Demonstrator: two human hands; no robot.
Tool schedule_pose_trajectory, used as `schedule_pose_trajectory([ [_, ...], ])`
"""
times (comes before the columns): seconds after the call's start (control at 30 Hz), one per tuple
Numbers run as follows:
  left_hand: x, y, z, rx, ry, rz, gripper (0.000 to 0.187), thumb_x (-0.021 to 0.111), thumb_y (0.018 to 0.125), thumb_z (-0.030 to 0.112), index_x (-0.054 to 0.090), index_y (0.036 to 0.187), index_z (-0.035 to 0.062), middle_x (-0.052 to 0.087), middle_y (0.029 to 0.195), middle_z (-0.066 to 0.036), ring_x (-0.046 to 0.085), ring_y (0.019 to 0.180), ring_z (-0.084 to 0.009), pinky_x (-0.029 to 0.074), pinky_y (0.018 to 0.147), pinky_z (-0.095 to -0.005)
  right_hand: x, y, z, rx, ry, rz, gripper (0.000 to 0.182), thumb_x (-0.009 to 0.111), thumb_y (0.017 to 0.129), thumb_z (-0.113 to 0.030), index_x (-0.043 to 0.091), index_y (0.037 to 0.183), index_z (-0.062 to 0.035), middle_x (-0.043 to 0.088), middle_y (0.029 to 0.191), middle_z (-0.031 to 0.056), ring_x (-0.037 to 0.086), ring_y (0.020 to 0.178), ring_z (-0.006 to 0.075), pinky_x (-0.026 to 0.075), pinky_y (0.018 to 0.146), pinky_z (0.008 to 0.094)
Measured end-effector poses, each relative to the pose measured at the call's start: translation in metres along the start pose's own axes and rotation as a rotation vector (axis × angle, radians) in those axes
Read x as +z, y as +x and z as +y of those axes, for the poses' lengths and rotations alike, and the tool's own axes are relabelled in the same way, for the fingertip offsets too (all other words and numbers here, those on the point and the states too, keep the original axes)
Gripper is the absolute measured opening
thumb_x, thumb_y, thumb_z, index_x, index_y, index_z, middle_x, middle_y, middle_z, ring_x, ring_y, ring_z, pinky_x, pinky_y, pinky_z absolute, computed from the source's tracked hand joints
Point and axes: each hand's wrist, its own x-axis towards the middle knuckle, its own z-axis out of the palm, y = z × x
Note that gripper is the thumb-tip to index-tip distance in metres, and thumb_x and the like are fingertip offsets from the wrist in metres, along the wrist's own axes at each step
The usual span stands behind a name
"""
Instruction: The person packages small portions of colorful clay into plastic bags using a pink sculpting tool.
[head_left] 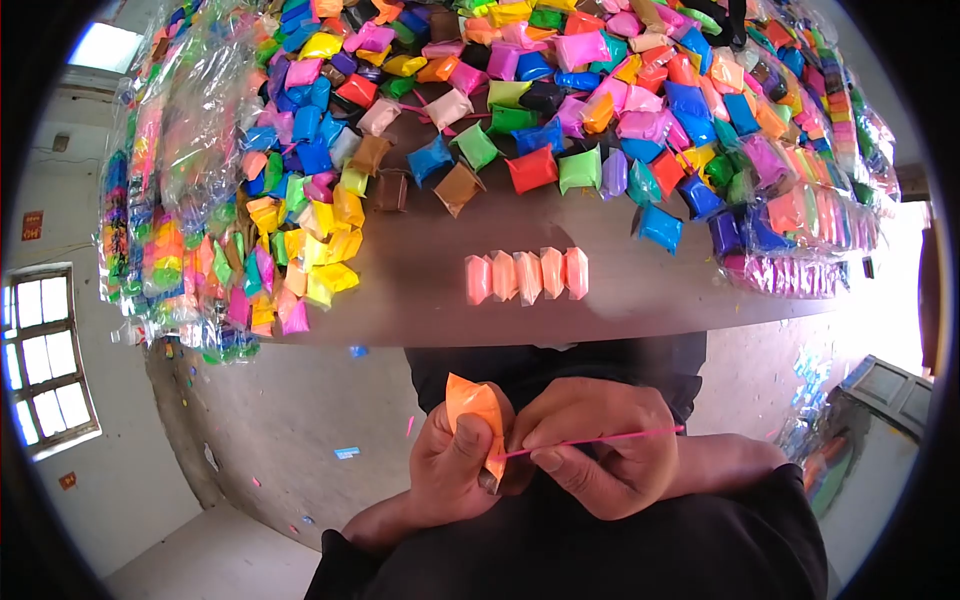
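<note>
currently left hand (455, 465) grips orange packet (477, 408), held below table (420, 290) edge. right hand (590, 445) pinches pink stick (600, 440), tip at packet. five packets (527, 274) lined on table, apparently finished; large mixed pile (560, 90) behind, seemingly unprocessed.

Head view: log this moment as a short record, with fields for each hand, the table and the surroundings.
left hand: the left hand pinches a small orange plastic packet
right hand: the right hand holds a thin pink stick, its tip at the packet
table front: row of five pale orange-pink packets on the brown wooden table
table back: heap of many-coloured small packets
left edge: clear plastic bags of packets
</note>
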Motion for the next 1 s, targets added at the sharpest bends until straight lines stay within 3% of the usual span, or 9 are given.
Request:
schedule_pose_trajectory([
  [0.23, -0.0050, -0.0024, -0.0026, 0.073, -0.020, -0.009, 0.042, 0.058, 0.102, 0.047, 0.051, 0.097, 0.0064, 0.053, 0.069, -0.003, 0.048, 0.054, -0.0103, 0.038, 0.052, -0.0262, 0.0027, -0.0016, 0.0048, -0.039, -0.030, 0.053, 0.011, 0.068, 0.092, 0.005, 0.065, 0.103, 0.0042, 0.068, 0.095, 0.0159, 0.069, 0.079, 0.0268, 0.056, 0.070, 0.0313],
  [0.3, -0.0037, -0.0035, 0.0023, -0.014, 0.044, 0.008, 0.045, 0.064, 0.097, 0.054, 0.046, 0.094, 0.0132, 0.049, 0.082, -0.001, 0.050, 0.070, -0.0110, 0.042, 0.060, -0.0262, 0.0024, -0.0014, 0.0047, -0.040, -0.035, 0.061, 0.011, 0.068, 0.092, 0.005, 0.065, 0.103, 0.0042, 0.068, 0.095, 0.0159, 0.069, 0.079, 0.0268, 0.056, 0.070, 0.0314],
  [0.53, 0.0001, -0.0031, 0.0030, -0.021, 0.036, -0.028, 0.045, 0.065, 0.097, 0.053, 0.046, 0.095, 0.0126, 0.049, 0.078, -0.001, 0.048, 0.064, -0.0102, 0.040, 0.057, -0.0246, -0.0003, -0.0032, 0.0025, -0.015, 0.060, 0.017, 0.010, 0.066, 0.093, 0.005, 0.065, 0.104, 0.0044, 0.068, 0.097, 0.0162, 0.069, 0.082, 0.0279, 0.056, 0.072, 0.0322],
  [0.6, 0.0007, -0.0024, 0.0020, 0.035, 0.046, -0.001, 0.044, 0.060, 0.101, 0.049, 0.052, 0.096, 0.0058, 0.055, 0.071, -0.004, 0.051, 0.056, -0.0114, 0.041, 0.051, -0.0261, -0.0005, -0.0038, 0.0029, -0.018, 0.096, -0.015, 0.010, 0.065, 0.094, 0.004, 0.065, 0.104, 0.0045, 0.069, 0.097, 0.0163, 0.069, 0.084, 0.0279, 0.055, 0.073, 0.0322],
  [0.67, 0.0006, -0.0021, -0.0002, 0.045, 0.034, -0.003, 0.045, 0.059, 0.101, 0.049, 0.051, 0.096, 0.0056, 0.054, 0.072, -0.004, 0.051, 0.056, -0.0114, 0.041, 0.051, -0.0258, -0.0013, -0.0047, 0.0029, 0.012, 0.114, -0.039, 0.010, 0.065, 0.094, 0.004, 0.066, 0.104, 0.0045, 0.069, 0.096, 0.0160, 0.069, 0.085, 0.0274, 0.055, 0.074, 0.0317],
  [0.8, 0.0023, -0.0037, -0.0003, 0.037, -0.009, 0.040, 0.046, 0.059, 0.100, 0.051, 0.051, 0.095, 0.0056, 0.055, 0.074, -0.004, 0.052, 0.057, -0.0121, 0.041, 0.051, -0.0257, 0.0013, -0.0046, 0.0036, 0.008, 0.099, 0.047, 0.010, 0.066, 0.094, 0.003, 0.066, 0.104, 0.0041, 0.069, 0.095, 0.0155, 0.069, 0.085, 0.0271, 0.055, 0.073, 0.0317],
  [0.87, 0.0001, -0.0047, -0.0004, 0.033, 0.012, 0.033, 0.047, 0.060, 0.100, 0.051, 0.051, 0.095, 0.0059, 0.055, 0.074, -0.005, 0.052, 0.058, -0.0125, 0.041, 0.051, -0.0260, -0.0027, -0.0030, -0.0015, 0.010, 0.088, -0.086, 0.010, 0.067, 0.094, 0.003, 0.066, 0.104, 0.0040, 0.069, 0.095, 0.0157, 0.069, 0.085, 0.0267, 0.055, 0.073, 0.0319],
  [1.0, 0.0012, -0.0036, -0.0009, 0.054, 0.000, 0.017, 0.047, 0.061, 0.099, 0.052, 0.050, 0.096, 0.0068, 0.055, 0.076, -0.005, 0.052, 0.059, -0.0130, 0.041, 0.051, -0.0266, 0.0025, -0.0047, 0.0064, 0.006, 0.109, 0.050, 0.010, 0.068, 0.093, 0.003, 0.066, 0.103, 0.0041, 0.070, 0.095, 0.0163, 0.069, 0.085, 0.0267, 0.056, 0.072, 0.0322],
])
